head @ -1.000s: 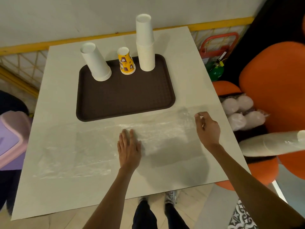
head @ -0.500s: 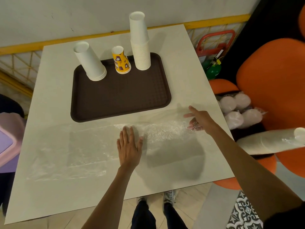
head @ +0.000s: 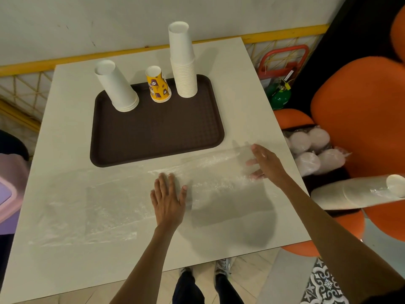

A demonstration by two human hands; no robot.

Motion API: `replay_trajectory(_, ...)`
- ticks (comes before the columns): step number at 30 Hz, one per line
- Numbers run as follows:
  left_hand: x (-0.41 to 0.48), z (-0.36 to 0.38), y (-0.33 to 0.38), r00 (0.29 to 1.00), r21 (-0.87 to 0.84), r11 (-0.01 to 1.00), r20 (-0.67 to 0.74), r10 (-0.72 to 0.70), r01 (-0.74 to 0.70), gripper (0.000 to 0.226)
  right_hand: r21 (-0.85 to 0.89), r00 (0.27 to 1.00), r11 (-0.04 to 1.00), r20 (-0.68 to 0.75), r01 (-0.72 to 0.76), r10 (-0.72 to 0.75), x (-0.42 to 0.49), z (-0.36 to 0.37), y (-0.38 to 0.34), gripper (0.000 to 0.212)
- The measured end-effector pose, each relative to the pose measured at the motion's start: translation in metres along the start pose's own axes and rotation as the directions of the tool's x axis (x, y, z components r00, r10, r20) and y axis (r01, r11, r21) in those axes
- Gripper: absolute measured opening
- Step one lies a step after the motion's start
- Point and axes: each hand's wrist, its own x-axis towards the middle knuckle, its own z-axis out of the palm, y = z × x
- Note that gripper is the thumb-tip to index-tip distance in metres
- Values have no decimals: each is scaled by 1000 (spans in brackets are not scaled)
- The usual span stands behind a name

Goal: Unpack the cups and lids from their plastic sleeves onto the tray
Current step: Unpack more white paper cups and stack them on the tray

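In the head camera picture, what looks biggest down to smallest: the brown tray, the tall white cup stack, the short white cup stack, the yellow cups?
1. dark brown plastic tray
2. tall stack of white paper cups
3. shorter stack of white paper cups
4. yellow patterned paper cups

A clear plastic sleeve (head: 109, 207) is spread flat on the worktop (head: 252, 95), just in front of the brown tray (head: 157, 137). It is pressed down by the left grip (head: 167, 200), fingers straight. The right grip (head: 266, 164) is held at the sleeve's right end, fingers extended. Three upturned stacks are carried on the tray: white cups (head: 116, 86), yellow cups (head: 158, 85) and a tall white stack (head: 184, 62).
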Motion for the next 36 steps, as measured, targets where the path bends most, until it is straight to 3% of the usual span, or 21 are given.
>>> replay_trajectory(5,1,-5,7,997,46,998,-63,55,-52,99,32,983,999,-181,28,-21,-11,15,18,46)
replay_trajectory(11,6,-7,1,990,57,997,-127,65,-58,81,-176,935,972,-291,156,-203,-9,24,27,33)
replay_trajectory(15,6,-8,-13,982,30,997,-175,76,-71,76,-391,841,911,-444,130,-310,-8,27,18,45)
replay_trajectory(17,5,-12,-22,974,6,998,-216,69,-69,74,-486,748,845,-470,223,-468,-11,39,13,43)
replay_trajectory(19,5,-18,-31,965,-31,998,-257,48,-58,73,-549,669,748,-400,371,-626,-16,63,8,38)
replay_trajectory(21,6,-24,-42,955,-64,997,-295,27,-47,71,-572,635,631,-231,525,-737,-25,96,0,36)
replay_trajectory(24,9,-32,-49,954,-118,993,-300,-25,-12,70,-599,602,466,34,652,-798,-36,147,-13,41)
replay_trajectory(29,15,-39,-57,957,-230,973,-283,-62,-5,63,-695,657,337,257,636,-708,-34,212,-21,52)
replay_trajectory(31,18,-34,-51,960,-277,960,-276,-44,-36,52,-731,685,304,296,611,-666,-28,219,-14,61)
replay_trajectory(34,21,-22,-42,973,-341,935,-231,22,-102,56,-755,714,285,324,590,-621,-20,225,-2,65)
replay_trajectory(36,22,-8,-43,971,-260,955,-227,81,-141,56,-770,728,275,331,576,-600,-17,226,3,65)
